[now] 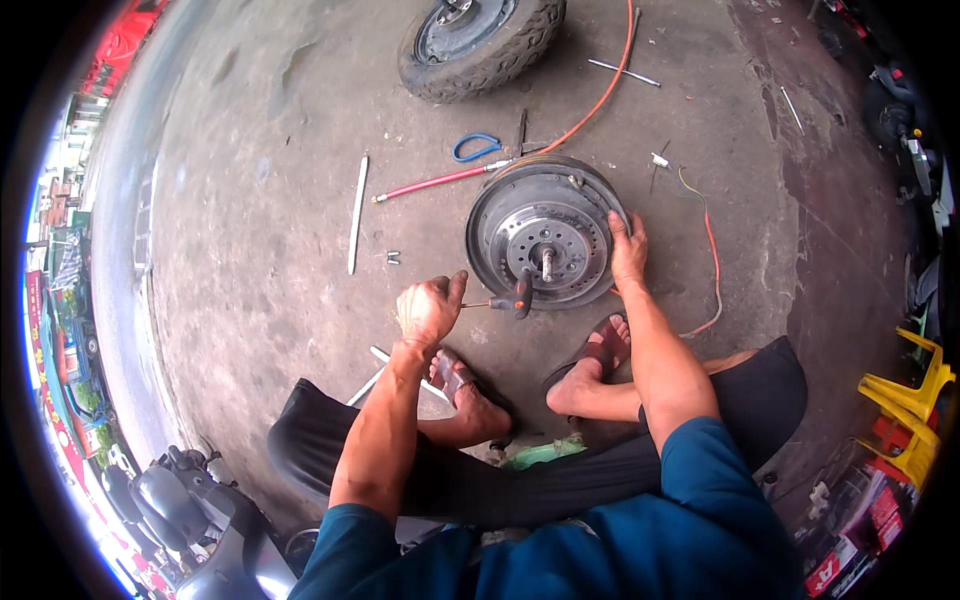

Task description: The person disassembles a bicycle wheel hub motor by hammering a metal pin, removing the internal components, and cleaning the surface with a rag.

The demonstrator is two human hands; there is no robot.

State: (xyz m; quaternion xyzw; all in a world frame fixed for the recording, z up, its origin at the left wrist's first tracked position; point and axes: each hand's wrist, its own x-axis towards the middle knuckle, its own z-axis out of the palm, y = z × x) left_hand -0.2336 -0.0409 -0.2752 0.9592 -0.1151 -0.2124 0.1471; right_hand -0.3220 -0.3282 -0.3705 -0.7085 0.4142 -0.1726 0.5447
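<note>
Wheel hub [530, 236], right grip [629, 252] on its right edge

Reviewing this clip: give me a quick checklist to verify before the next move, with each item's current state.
1. Bare wheel held: ok, right hand at its edge.
2. T-handled tool in hand: ok, left hand grips its shaft.
3. Tool handle off the wheel: cannot tell, they overlap in view.
4. Air hose clear of the wheel: cannot tell, it passes at the far edge.
5. Small metal pieces put away: not ok, loose on the ground.
</note>
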